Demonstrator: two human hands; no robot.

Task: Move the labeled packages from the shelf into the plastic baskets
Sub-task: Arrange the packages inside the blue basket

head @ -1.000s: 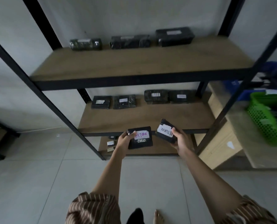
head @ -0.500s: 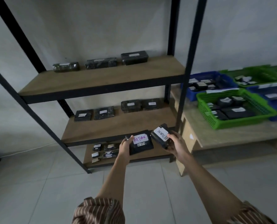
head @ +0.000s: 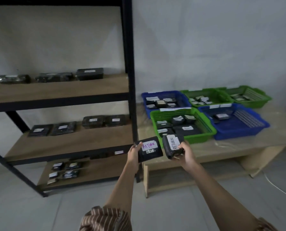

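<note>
We hold two black packages just before the near green basket (head: 203, 138). Our left hand (head: 134, 153) grips the flat package (head: 149, 151), RETURN label upward, long axis crosswise. Our right hand (head: 186, 153) clasps the thicker package (head: 172, 145), label text running vertically.

Shelf (head: 60, 90) left; baskets (head: 182, 124) on bench (head: 238, 147) right, apparently five.
</note>
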